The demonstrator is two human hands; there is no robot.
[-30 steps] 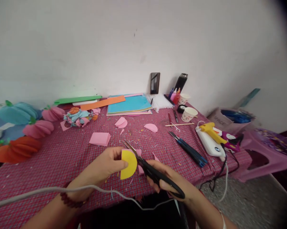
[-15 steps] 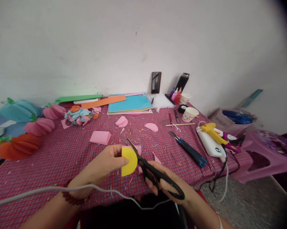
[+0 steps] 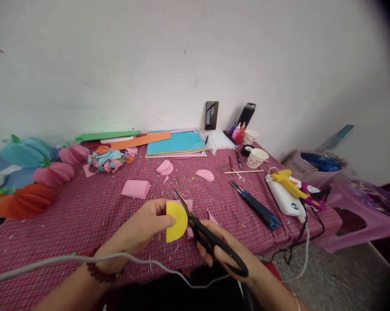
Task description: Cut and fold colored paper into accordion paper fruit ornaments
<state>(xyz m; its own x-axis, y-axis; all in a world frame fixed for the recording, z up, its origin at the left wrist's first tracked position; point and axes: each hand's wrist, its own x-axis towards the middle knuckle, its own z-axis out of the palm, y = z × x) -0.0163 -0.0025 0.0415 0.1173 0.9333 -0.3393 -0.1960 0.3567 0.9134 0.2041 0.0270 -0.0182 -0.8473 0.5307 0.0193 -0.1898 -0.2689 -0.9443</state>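
Note:
My left hand (image 3: 154,218) pinches a yellow half-circle of paper (image 3: 178,222) by its straight edge, with pink paper (image 3: 188,203) showing behind it. The fingers of my right hand (image 3: 219,244) are through the handles of black scissors (image 3: 195,222). Their blades stand slightly apart along the curved edge of the yellow piece, around the pink paper. Past the hands lie a folded pink paper rectangle (image 3: 135,188), pink half-circles (image 3: 164,167) and another pink half-circle (image 3: 205,175).
Paper pumpkins (image 3: 26,201) line the left side near a heap of scraps (image 3: 109,159). A utility knife (image 3: 255,205) and a yellow glue gun (image 3: 290,183) on a white power bank (image 3: 285,198) lie right. A white cable (image 3: 136,259) crosses before my arms.
The view has shifted slightly. My hands, the yellow paper and the scissors keep nearly the same places, and the blades look a little wider apart.

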